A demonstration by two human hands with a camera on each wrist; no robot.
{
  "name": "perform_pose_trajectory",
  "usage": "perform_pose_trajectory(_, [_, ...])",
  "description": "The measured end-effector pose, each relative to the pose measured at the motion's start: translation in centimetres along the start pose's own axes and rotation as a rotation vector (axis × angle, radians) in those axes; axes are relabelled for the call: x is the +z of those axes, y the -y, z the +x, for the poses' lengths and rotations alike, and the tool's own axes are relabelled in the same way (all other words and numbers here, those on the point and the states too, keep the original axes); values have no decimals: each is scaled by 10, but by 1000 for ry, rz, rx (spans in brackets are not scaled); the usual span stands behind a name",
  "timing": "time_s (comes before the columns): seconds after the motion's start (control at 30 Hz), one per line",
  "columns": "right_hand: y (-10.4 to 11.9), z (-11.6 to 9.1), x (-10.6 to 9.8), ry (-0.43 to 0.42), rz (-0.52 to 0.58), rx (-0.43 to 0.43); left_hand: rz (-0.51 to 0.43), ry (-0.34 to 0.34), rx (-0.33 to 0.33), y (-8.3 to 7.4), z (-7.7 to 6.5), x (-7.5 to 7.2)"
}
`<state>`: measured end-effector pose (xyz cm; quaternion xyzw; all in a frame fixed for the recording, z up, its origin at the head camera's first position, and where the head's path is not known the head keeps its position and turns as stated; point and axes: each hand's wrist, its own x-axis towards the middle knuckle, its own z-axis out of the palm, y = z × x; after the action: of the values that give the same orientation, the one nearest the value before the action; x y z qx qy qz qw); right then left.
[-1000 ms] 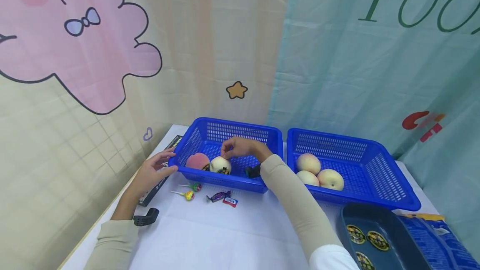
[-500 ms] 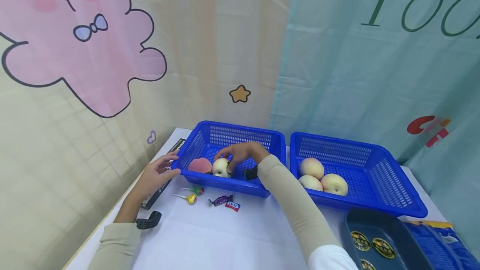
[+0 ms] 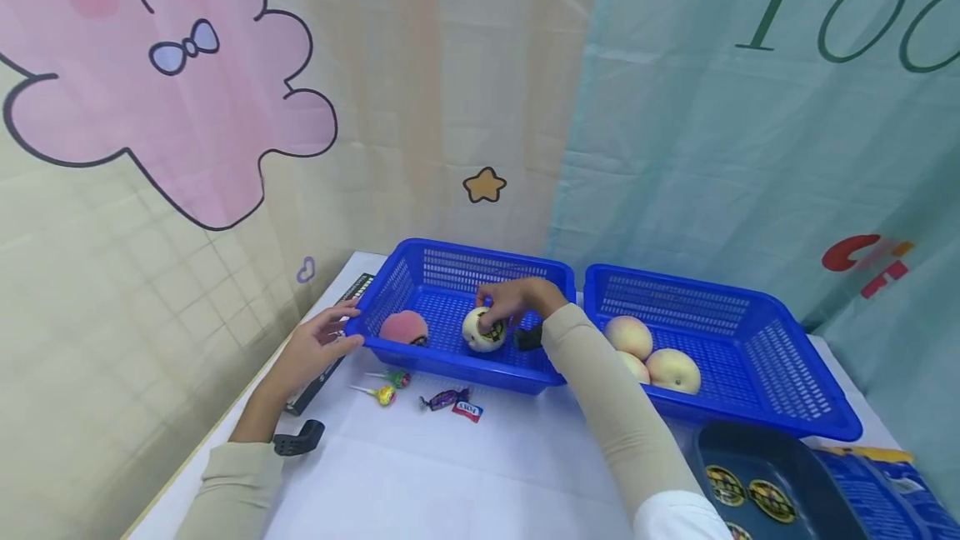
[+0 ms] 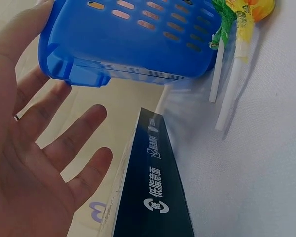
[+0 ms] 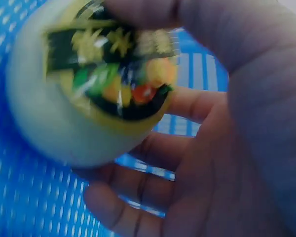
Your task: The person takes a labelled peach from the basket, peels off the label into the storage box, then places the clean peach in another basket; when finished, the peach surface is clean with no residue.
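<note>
Pale peach with a round black-and-yellow sticker is inside the left-hand blue basket, toward the front and right of the middle; whether its underside touches the basket floor, I cannot tell. The right hand is clamped on it, thumb across the sticker and fingers curled round the far side. The likeliest fault, as I judge it, is slipping: the thumb bears on glossy film over a round body, so a sticker that slides or peels could let the fruit roll out of the grasp. Dropped, it might bruise.

Just to its left, well clear of contact, a pink peach lies loose; a rolling fruit could knock it. The left hand is at the basket's left end, its thumb and a fingertip touching the rim, its other fingers spread and straight. That is a slight hold, and a bump from inside could shift the basket.

Outside, two lollipops and wrapped sweets lie near the front wall, where a sliding basket could push them. A dark box stands below the left hand. The neighbouring basket is close by; tugging sideways might jostle its three peaches.
</note>
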<state>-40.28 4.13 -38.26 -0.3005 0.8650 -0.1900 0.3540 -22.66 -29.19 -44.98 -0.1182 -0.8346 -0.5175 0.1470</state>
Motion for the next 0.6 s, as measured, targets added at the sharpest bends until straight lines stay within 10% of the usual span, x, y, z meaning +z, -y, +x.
perform_pose_trajectory(0.6, [-22,-17,5,-165,3,-204,24,4,-9,2,1,2])
